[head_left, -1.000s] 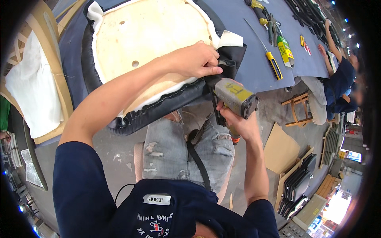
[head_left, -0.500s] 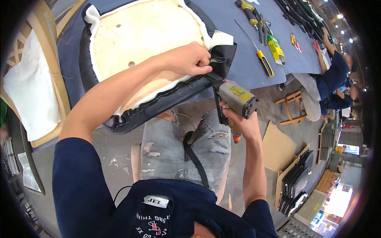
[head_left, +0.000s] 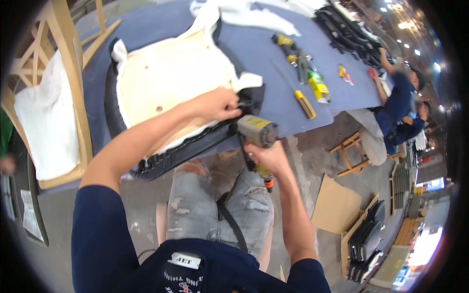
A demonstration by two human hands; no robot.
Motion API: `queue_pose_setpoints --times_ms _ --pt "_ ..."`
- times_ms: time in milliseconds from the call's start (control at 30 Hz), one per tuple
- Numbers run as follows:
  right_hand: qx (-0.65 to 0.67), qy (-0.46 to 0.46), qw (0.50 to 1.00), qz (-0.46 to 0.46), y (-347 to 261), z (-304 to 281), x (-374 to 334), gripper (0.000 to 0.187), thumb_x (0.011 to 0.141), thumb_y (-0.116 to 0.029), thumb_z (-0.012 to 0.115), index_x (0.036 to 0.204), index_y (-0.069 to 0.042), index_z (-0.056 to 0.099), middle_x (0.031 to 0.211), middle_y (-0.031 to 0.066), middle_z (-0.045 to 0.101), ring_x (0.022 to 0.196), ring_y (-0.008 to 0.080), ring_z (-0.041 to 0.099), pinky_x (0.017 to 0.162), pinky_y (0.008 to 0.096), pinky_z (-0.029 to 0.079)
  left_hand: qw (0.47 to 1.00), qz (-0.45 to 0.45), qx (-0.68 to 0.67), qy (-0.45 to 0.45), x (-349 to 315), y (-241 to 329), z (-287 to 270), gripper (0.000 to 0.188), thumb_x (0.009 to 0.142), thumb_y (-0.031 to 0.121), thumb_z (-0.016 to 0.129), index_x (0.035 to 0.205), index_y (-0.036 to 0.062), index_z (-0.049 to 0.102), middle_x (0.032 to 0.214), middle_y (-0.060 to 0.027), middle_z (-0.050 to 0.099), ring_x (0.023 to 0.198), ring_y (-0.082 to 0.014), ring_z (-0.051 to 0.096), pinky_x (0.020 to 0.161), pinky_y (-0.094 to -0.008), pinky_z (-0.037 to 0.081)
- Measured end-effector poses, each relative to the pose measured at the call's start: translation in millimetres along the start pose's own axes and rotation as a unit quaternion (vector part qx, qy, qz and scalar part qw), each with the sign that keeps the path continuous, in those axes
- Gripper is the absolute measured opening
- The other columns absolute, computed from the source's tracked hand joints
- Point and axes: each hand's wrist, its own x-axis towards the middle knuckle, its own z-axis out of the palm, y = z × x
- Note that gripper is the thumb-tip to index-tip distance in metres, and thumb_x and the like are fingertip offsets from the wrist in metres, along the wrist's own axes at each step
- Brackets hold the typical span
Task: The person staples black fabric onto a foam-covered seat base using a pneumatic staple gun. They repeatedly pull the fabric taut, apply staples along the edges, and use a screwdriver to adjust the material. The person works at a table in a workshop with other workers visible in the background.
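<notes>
Black-padded pale-wood seat [head_left: 176, 73]: left hand [head_left: 222, 103] stayed clenched by one corner [head_left: 250, 100], right hand [head_left: 268, 157] gripping grey-yellow pneumatic gun [head_left: 257, 130]; apparently unfinished.

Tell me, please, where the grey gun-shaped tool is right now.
In the head view, the gun-shaped tool sits just right of centre, in the right hand, beside the padded panel's near right corner.

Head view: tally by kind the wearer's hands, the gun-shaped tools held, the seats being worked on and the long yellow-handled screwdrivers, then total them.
Hands, left hand and right hand: 2
Gun-shaped tool: 1
Seat: 1
Long screwdriver: 1
Total: 5
</notes>
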Motion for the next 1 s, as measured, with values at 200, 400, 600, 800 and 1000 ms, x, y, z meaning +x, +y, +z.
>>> queue_pose_setpoints --times_ms 200,400,600,800,1000 --pt "0.013 0.018 0.995 -0.093 25.8 -16.7 -17.9 0.037 0.085 -0.008 0.075 0.120 0.000 0.066 0.091 0.0008 0.070 0.068 0.0076 0.058 0.058 0.0278 0.048 0.997 -0.070 -0.008 0.011 0.2 24.6 0.7 0.044 0.091 0.016 0.070 0.062 -0.0028 0.044 0.058 -0.0134 0.041 0.054 -0.0261 0.039 0.056 -0.0416 0.034" --pt "0.069 -0.002 0.997 0.016 25.8 -15.4 -91.2 0.065 0.085 0.004 0.074 0.147 -0.004 0.054 0.104 0.0040 0.073 0.087 0.0088 0.063 0.071 0.0257 0.051 0.974 -0.088 0.189 -0.092 -24.8 76.4 -21.8 0.040 0.085 0.029 0.079 0.066 0.0029 0.056 0.080 -0.0139 0.061 0.073 -0.0335 0.062 0.068 -0.0464 0.049" --pt "0.072 0.012 0.997 -0.023 12.3 -3.3 -90.3 0.067 0.087 0.007 0.073 0.149 -0.004 0.051 0.109 0.0065 0.073 0.094 0.0113 0.066 0.085 0.0280 0.054 0.961 0.003 0.253 -0.110 -17.0 47.4 -19.4 0.051 0.093 0.047 0.070 0.065 0.0064 0.058 0.081 -0.0074 0.062 0.081 -0.0329 0.062 0.080 -0.0437 0.048" --pt "0.056 0.008 0.996 -0.070 15.1 -0.4 -79.1 0.068 0.084 0.006 0.073 0.148 -0.004 0.053 0.118 0.0088 0.072 0.100 0.0133 0.068 0.092 0.0314 0.055 0.996 -0.031 0.067 -0.058 -29.9 24.9 0.8 0.060 0.100 0.042 0.065 0.058 0.0051 0.045 0.067 -0.0030 0.046 0.080 -0.0253 0.048 0.095 -0.0428 0.035" --pt "0.040 -0.009 0.998 -0.042 11.3 1.0 -60.2 0.071 0.080 0.008 0.070 0.148 -0.006 0.053 0.120 0.0106 0.071 0.102 0.0144 0.068 0.094 0.0323 0.054 0.995 -0.063 0.040 -0.065 -29.6 21.7 3.9 0.065 0.101 0.044 0.063 0.055 0.0039 0.041 0.055 -0.0062 0.040 0.068 -0.0314 0.049 0.109 -0.0471 0.037"
